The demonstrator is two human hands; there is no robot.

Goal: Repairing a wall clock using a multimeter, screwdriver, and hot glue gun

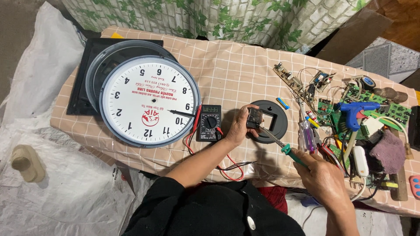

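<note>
The checked cloth over my table fills the middle of the frame, with white sacking spread at lower left and a leaf-print sheet along the top edge. On the cloth at centre left lies the big white clock face, round, with black numerals and a red emblem and lettering near its middle, resting partly on a black square panel and a clear round cover in the upper left. Right of centre sits a black round backing with a square opening. At far right a heap of green circuit boards crowds the cloth, topped by a blue glue gun, with a mauve rag and a white plug just below it. Between clock and backing stands a small black multimeter, its red and black leads trailing over the near edge. Screwdrivers lie just beside the backing.

My left hand is clenched round a small dark clock movement, held over the backing's left rim. My right hand, at lower right, grips the green handle of a soldering iron; its tip touches the movement's lower edge. Nothing stands between iron and movement.

A beige plastic piece rests on the sacking at far left.
</note>
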